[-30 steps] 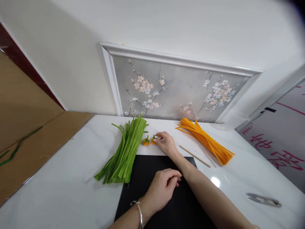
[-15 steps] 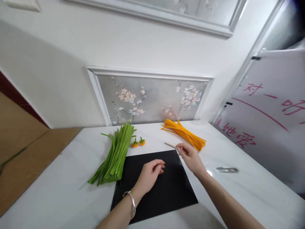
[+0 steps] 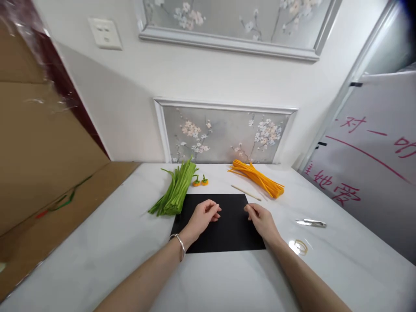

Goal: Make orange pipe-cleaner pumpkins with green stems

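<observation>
My left hand (image 3: 205, 215) is over the black mat (image 3: 227, 234), its fingers curled in and no object showing in them. At the mat's right edge hovers my right hand (image 3: 260, 216), fingers also curled together with nothing visible in them. Just beyond it a thin wooden stick (image 3: 246, 192) lies on the white table. A bundle of green pipe cleaners (image 3: 175, 188) rests at the mat's left corner. Two small orange pumpkin-like pieces with green tops (image 3: 204, 180) stand behind the mat. An orange bundle of pipe cleaners (image 3: 258, 178) lies at the back right.
Small metal thread snips (image 3: 311, 223) lie on the right of the white table (image 3: 224, 281), with a yellowish ring (image 3: 301, 247) near my right forearm. Cardboard (image 3: 48, 208) borders the left side. A wall with a framed floral panel (image 3: 224, 134) rises behind; a handwritten board (image 3: 367, 147) stands at right.
My right hand has let go of the wooden stick, which now lies on the table, and has drawn back to the mat's edge. The left hand stays curled. The camera view has shifted.
</observation>
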Tool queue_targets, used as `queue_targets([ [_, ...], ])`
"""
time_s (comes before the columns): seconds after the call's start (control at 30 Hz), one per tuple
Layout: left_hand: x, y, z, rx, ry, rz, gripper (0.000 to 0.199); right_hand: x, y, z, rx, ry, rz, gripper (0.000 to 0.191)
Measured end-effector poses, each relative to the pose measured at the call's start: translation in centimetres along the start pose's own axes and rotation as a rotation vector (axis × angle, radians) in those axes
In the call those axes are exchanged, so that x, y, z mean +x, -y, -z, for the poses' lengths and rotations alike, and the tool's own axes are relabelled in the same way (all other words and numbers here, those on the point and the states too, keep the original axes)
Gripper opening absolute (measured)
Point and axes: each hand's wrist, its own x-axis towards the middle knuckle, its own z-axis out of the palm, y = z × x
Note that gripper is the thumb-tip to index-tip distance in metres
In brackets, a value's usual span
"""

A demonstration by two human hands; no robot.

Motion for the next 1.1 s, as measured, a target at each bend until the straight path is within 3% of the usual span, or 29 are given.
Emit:
queue_targets([
  [0.2, -1.4, 0.2, 0.1, 0.038, -0.046, -0.05, 0.025, 1.9, -0.6, 0.0, -0.224, -0.016, 0.017, 0.035],
  [0.3, -1.2, 0.3, 0.2, 0.066, -0.042, -0.081, 0.026, 5.1, -1.1, 1.7, -0.433, -0.088, -0.041, 0.023],
  [0.4, -1.0, 0.3, 0.4, 0.084, -0.033, -0.093, 0.026, 8.3, -1.7, 3.9, -0.648, -0.145, -0.136, 0.029],
  [0.6, -1.0, 0.3, 0.3, 0.059, -0.029, -0.05, 0.022, 10.8, -3.0, 5.3, -0.858, -0.011, -0.211, 0.032],
  [0.77, 0.0, -0.2, 0.2, -0.034, 0.0, 0.082, 0.016, 10.0, -3.4, 5.8, -0.814, -0.002, -0.287, 0.032],
  [0.87, 1.3, -1.0, -0.2, -0.143, 0.038, 0.219, 0.022, 9.2, -3.0, 6.1, -0.706, -0.019, -0.309, 0.022],
  [1.1, 5.9, -2.1, -4.4, -0.525, 0.097, 0.359, 0.017, 4.5, 0.1, 3.7, -0.29, 0.057, -0.184, 0.023],
])
